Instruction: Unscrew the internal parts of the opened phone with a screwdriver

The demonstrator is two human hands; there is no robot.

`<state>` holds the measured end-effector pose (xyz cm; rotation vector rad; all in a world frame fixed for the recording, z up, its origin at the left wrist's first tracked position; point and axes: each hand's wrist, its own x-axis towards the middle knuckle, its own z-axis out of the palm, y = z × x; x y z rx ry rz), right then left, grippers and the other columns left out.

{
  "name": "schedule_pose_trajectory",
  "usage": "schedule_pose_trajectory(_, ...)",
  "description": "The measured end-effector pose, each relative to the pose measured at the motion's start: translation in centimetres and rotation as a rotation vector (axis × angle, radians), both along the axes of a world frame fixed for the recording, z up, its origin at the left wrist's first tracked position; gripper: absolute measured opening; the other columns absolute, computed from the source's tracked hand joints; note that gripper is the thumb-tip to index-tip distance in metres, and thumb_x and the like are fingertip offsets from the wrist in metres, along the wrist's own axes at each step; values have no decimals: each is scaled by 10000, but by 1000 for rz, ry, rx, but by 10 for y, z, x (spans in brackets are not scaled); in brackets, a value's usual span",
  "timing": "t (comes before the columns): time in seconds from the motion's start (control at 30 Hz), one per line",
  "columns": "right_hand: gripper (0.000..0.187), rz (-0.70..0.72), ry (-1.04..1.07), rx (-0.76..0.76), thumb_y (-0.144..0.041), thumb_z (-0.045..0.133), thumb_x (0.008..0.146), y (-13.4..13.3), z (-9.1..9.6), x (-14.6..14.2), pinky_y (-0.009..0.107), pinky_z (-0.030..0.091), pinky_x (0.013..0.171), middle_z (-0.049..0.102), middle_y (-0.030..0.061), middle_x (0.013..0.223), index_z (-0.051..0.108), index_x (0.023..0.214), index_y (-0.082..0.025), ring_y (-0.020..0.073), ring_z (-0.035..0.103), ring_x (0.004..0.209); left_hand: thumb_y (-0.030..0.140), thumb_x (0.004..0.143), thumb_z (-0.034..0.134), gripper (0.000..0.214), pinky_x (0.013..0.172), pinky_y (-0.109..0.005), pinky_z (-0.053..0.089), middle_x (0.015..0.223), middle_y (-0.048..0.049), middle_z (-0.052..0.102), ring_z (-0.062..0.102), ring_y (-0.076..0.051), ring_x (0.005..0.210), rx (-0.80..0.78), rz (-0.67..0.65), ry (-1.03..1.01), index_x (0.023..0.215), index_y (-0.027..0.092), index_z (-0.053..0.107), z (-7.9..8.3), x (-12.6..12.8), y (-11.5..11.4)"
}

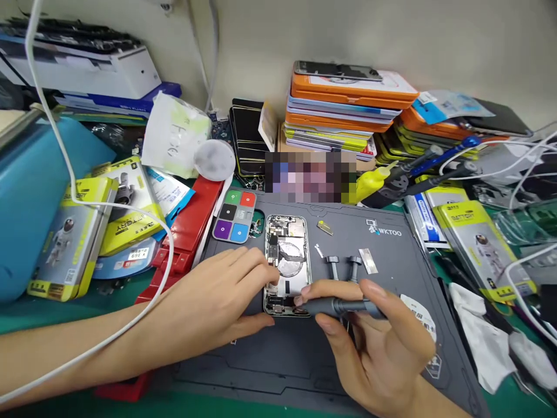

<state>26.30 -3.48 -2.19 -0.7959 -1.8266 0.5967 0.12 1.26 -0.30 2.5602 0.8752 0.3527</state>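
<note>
An opened phone lies on a dark grey work mat, its inner parts, boards and a round coil showing. My left hand is at its left side, bent fingers over the edge and the thumb by the lower left corner, holding it. In my right hand is a dark grey screwdriver, gripped between thumb and fingers near the phone's lower right corner. Its tip cannot be made out. Just beyond that hand are two similar dark screwdrivers, partly covered by the fingers.
Small metal pieces lie right of the phone. A grey tray with coloured squares sits at the upper left. Boxed batteries, a red tool and stacked orange boxes surround the mat. A white cable crosses above my left forearm.
</note>
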Motion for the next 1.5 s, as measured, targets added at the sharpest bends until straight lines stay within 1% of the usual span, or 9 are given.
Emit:
schedule_pose_trajectory(0.17, 930, 0, 10, -114, 115, 607, 923, -6, 5, -9, 356, 721, 949, 758, 80, 1198, 313, 1718, -267, 193, 812, 1045, 418, 922, 900, 473, 729, -423, 498, 1033, -25, 659, 648, -279, 905, 135, -27, 73, 1191, 188, 586, -4, 0, 1)
schedule_pose_trajectory(0.27, 874, -56, 64, -152, 113, 595, 931, -7, 10, -20, 343, 720, 897, 745, 64, 1150, 372, 1675, -286, 182, 789, 1015, 486, 903, 905, 450, 637, -409, 431, 928, -11, 646, 617, -263, 830, 223, -23, 96, 1041, 180, 605, -3, 0, 2)
schedule_pose_trajectory(0.37, 847, -63, 42, -138, 104, 598, 943, -5, 8, -31, 322, 707, 852, 712, 63, 1120, 376, 1663, -284, 175, 771, 1015, 547, 873, 914, 487, 590, -400, 374, 827, -1, 615, 578, -247, 764, 299, -18, 121, 905, 189, 586, -2, -1, 1)
schedule_pose_trajectory(0.5, 858, -48, 10, -73, 106, 591, 943, -3, 0, -38, 354, 708, 858, 685, 77, 1121, 343, 1681, -253, 188, 756, 1026, 534, 894, 902, 471, 611, -392, 379, 796, -6, 619, 561, -242, 762, 345, -45, 110, 846, 191, 582, -4, -3, 0)
schedule_pose_trajectory(0.7, 886, -62, -109, 50, 111, 611, 921, -8, -3, -37, 360, 724, 895, 723, 104, 1138, 353, 1705, -212, 207, 787, 1015, 502, 949, 858, 419, 608, -396, 355, 785, -8, 622, 572, -245, 766, 311, -56, 83, 829, 194, 601, -10, -4, 0)
schedule_pose_trajectory(0.87, 882, -90, -154, 15, 89, 635, 917, -12, -5, -36, 344, 727, 886, 765, 93, 1139, 396, 1697, -245, 213, 793, 1040, 475, 937, 878, 382, 601, -399, 356, 783, 0, 629, 567, -238, 745, 275, -56, 61, 844, 194, 635, -9, -3, 1)
schedule_pose_trajectory(1.03, 901, -124, -184, 38, 76, 681, 908, -16, -11, -34, 391, 716, 981, 767, 88, 1175, 434, 1691, -295, 249, 788, 1163, 498, 904, 902, 403, 593, -399, 366, 775, -2, 628, 562, -239, 736, 281, -58, 38, 842, 188, 651, -8, -2, 1)
schedule_pose_trajectory(1.27, 883, -88, -175, 7, 59, 652, 944, -13, -11, -34, 388, 742, 922, 775, 106, 1208, 379, 1707, -292, 247, 801, 1151, 466, 934, 880, 359, 601, -405, 364, 787, -4, 635, 572, -248, 750, 263, -65, 48, 862, 188, 664, -9, -3, 1)
schedule_pose_trajectory(1.5, 877, -65, -223, 58, 32, 659, 958, -9, -9, -35, 403, 729, 937, 778, 132, 1292, 330, 1711, -271, 261, 794, 1200, 449, 964, 854, 332, 619, -406, 380, 806, -8, 652, 583, -247, 766, 244, -61, 61, 869, 190, 669, -9, -2, 3)
